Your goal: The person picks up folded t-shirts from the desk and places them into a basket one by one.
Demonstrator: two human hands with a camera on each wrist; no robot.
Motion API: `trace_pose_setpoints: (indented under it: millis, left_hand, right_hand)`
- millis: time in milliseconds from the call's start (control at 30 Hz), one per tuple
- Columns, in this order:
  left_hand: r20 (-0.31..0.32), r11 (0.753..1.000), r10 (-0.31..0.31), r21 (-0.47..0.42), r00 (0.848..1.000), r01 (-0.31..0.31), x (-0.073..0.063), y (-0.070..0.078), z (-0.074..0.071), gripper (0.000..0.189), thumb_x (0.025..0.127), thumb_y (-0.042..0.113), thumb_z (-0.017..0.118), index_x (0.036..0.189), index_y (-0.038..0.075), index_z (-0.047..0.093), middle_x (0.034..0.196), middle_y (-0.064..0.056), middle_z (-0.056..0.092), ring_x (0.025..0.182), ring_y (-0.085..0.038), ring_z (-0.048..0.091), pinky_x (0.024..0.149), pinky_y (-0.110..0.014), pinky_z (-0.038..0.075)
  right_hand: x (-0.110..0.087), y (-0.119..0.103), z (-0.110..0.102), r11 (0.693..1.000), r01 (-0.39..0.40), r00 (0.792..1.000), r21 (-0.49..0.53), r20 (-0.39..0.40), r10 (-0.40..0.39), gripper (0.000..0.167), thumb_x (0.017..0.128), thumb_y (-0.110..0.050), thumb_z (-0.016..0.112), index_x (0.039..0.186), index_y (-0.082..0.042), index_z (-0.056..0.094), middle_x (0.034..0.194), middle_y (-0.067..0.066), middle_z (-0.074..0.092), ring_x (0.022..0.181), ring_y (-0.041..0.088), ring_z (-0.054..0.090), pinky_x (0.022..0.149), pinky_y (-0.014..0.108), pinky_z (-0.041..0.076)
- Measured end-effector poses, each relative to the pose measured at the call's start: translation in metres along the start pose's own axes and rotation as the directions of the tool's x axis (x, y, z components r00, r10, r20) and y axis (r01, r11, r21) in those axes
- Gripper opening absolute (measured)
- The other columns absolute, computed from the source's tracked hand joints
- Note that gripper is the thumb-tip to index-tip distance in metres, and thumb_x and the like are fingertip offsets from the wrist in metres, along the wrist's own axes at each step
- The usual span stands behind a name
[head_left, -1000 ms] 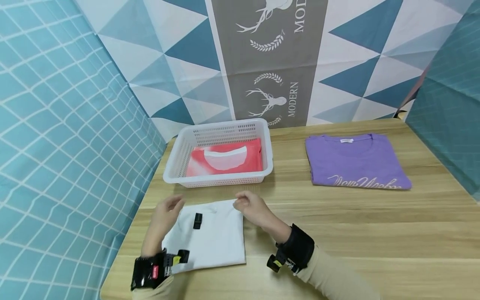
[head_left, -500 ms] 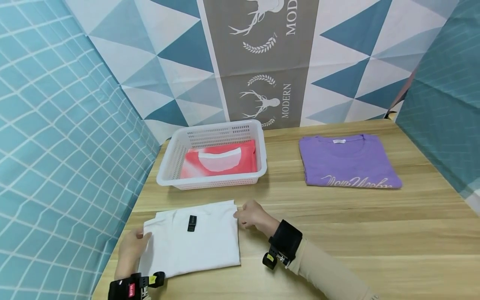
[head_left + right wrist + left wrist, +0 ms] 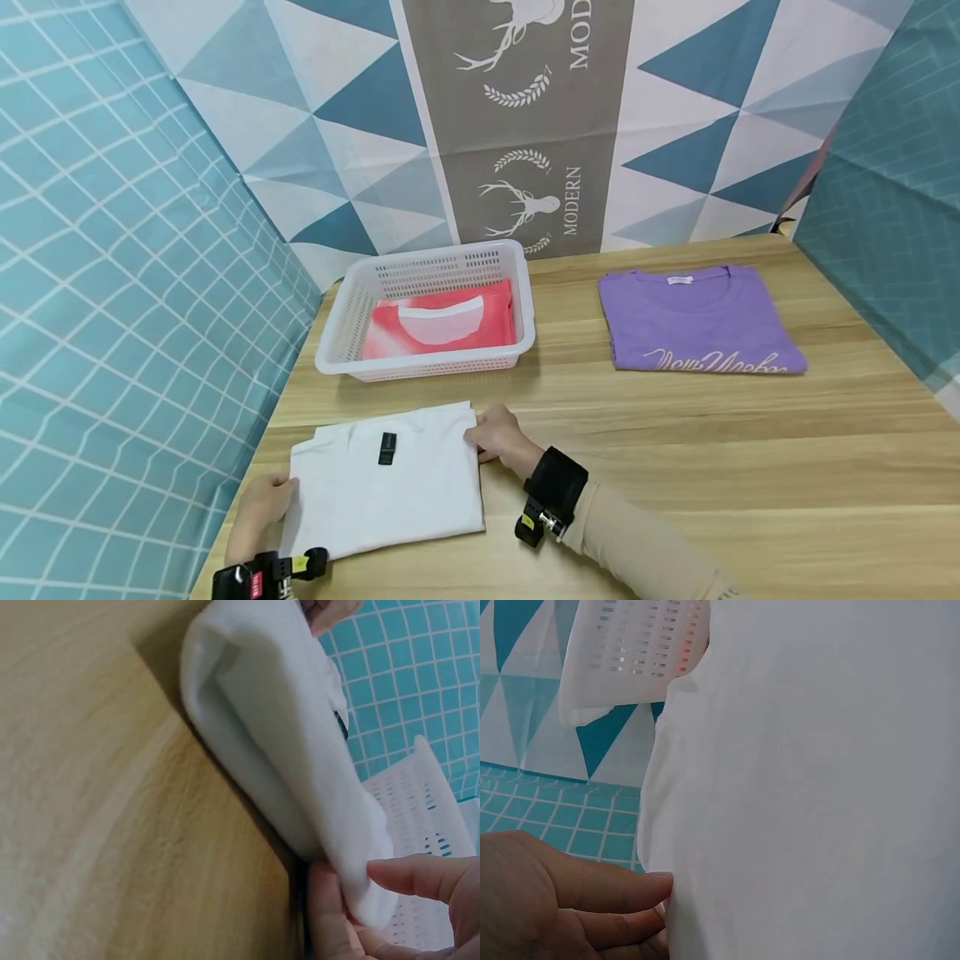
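Observation:
A folded white T-shirt (image 3: 390, 500) with a black neck label lies at the front left of the table. My left hand (image 3: 262, 504) pinches its left edge; in the left wrist view the thumb (image 3: 641, 891) lies on top of the cloth, with the fingers curling beneath. At the opposite side my right hand (image 3: 501, 437) grips the right edge near the far corner. The right wrist view shows that hand's thumb (image 3: 420, 876) above the folded layers of the shirt (image 3: 300, 742) and its fingers under them.
Behind the shirt stands a white perforated basket (image 3: 427, 365) holding a folded red garment (image 3: 480, 329). A folded purple T-shirt (image 3: 697, 321) lies at the back right of the wooden table (image 3: 712, 483). Patterned cloth (image 3: 360, 108) hangs along the back, and blue checked cloth (image 3: 120, 275) along the left.
My left hand has moved from above the shirt down to its left edge and pinches it. The right hand has shifted slightly down the right edge and taken hold. The head view has shifted a little.

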State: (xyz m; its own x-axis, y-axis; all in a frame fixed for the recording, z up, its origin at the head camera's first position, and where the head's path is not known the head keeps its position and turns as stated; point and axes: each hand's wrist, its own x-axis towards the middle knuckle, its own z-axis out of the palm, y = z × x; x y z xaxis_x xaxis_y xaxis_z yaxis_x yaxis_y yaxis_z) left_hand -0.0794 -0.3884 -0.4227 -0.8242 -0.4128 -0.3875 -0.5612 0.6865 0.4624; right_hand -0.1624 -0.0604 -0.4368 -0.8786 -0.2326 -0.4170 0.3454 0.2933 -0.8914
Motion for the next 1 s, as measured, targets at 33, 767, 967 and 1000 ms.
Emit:
trace_pose_setpoints:
  millis: [33,767,967,1000]
  left_hand:
    - [-0.003,1.000,-0.003,-0.006,1.000,0.003,0.000,0.000,0.001,0.039,0.095,0.012,0.044,0.116,-0.019,0.054,0.096,-0.028,0.059,0.082,-0.028,0.055,0.063,-0.027,0.046]
    - [0.002,0.998,0.065,-0.019,0.998,-0.065,-0.012,0.023,0.016,0.021,0.093,0.009,0.053,0.083,-0.009,0.057,0.078,-0.015,0.056,0.073,-0.022,0.049,0.059,-0.027,0.039]
    - [0.027,0.994,0.107,-0.010,0.994,-0.107,-0.016,0.034,0.024,0.024,0.092,0.011,0.055,0.070,0.002,0.048,0.071,-0.006,0.046,0.070,-0.019,0.045,0.059,-0.027,0.035]
    - [0.037,0.994,0.109,-0.012,0.993,-0.109,-0.016,0.036,0.024,0.023,0.091,0.011,0.056,0.072,0.001,0.050,0.072,-0.006,0.046,0.072,-0.020,0.045,0.060,-0.027,0.035]
  right_hand:
    - [0.001,0.001,0.001,1.000,-0.001,1.000,0.007,-0.007,0.001,0.034,0.080,0.001,0.060,0.054,-0.013,0.042,0.060,0.003,0.053,0.056,0.011,0.058,0.055,0.028,0.058]
    - [0.004,0.012,-0.022,0.998,0.015,0.995,-0.060,-0.097,-0.021,0.047,0.073,0.007,0.055,0.050,-0.018,0.023,0.048,-0.008,0.020,0.042,0.007,0.043,0.041,0.016,0.041]
    - [0.001,0.013,-0.038,0.995,-0.011,0.992,-0.100,-0.126,-0.002,0.050,0.075,0.006,0.056,0.053,-0.018,0.019,0.054,-0.007,0.013,0.040,0.006,0.032,0.040,0.017,0.035]
    - [0.000,0.013,-0.040,0.994,-0.017,0.992,-0.111,-0.130,0.002,0.049,0.076,0.006,0.056,0.053,-0.018,0.019,0.054,-0.007,0.013,0.041,0.006,0.033,0.041,0.017,0.035]
